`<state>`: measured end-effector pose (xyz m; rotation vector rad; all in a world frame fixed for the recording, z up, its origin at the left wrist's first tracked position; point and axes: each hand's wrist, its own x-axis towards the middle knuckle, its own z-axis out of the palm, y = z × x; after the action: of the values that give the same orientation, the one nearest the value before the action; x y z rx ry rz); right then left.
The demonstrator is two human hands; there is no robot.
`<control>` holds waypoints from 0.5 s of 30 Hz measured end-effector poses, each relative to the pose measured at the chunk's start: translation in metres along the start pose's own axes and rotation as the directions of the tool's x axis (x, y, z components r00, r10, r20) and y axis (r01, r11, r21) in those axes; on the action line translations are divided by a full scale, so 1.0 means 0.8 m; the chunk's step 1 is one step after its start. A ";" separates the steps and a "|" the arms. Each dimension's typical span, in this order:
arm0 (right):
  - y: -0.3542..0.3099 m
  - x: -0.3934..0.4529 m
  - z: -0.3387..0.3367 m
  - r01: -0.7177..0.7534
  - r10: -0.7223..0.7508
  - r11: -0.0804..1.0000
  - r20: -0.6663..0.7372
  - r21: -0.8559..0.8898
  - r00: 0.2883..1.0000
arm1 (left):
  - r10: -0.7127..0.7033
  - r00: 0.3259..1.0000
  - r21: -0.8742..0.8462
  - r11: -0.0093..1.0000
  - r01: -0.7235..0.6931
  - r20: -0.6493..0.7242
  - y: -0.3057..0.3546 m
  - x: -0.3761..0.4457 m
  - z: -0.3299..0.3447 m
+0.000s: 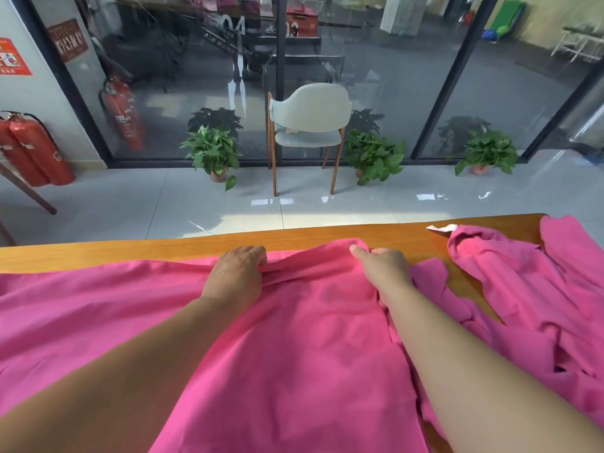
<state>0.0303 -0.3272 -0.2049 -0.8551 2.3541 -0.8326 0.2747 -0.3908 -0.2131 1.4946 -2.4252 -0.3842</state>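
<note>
A large pink cloth lies spread over most of the wooden table. My left hand grips a bunched fold at the cloth's far edge, fingers curled over it. My right hand pinches the same far edge a little to the right, thumb pointing left on top of the fabric. Between the two hands the cloth rises in a raised fold. Both forearms reach across the cloth from the near side.
A second crumpled pink garment with a white tag lies at the table's right end. Beyond the table's far edge stand a grey chair, potted plants and a glass wall. Red fire extinguishers stand at the left.
</note>
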 end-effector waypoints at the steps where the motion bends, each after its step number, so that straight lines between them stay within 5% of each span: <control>1: -0.001 0.004 -0.001 -0.010 0.011 0.998 -0.013 0.070 1.000 | -0.003 1.000 -0.015 1.000 0.003 0.003 0.001 0.000 0.000; 3: 0.000 0.010 0.000 -0.025 0.032 0.991 -0.055 0.129 0.998 | -0.032 0.999 -0.032 0.999 0.032 0.007 0.000 -0.001 0.001; 10: 0.007 0.005 -0.003 -0.026 0.007 0.990 -0.140 -0.138 0.990 | -0.059 0.998 0.003 0.998 0.059 -0.009 -0.008 0.006 -0.004; 15: 0.014 0.010 -0.001 0.016 -0.046 0.987 -0.186 -0.158 0.982 | -0.075 0.997 0.065 0.995 0.077 -0.026 -0.009 0.011 -0.007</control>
<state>0.0202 -0.3256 -0.2139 -0.9135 2.6067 -0.7799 0.2787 -0.4026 -0.2093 1.6135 -2.3899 -0.3030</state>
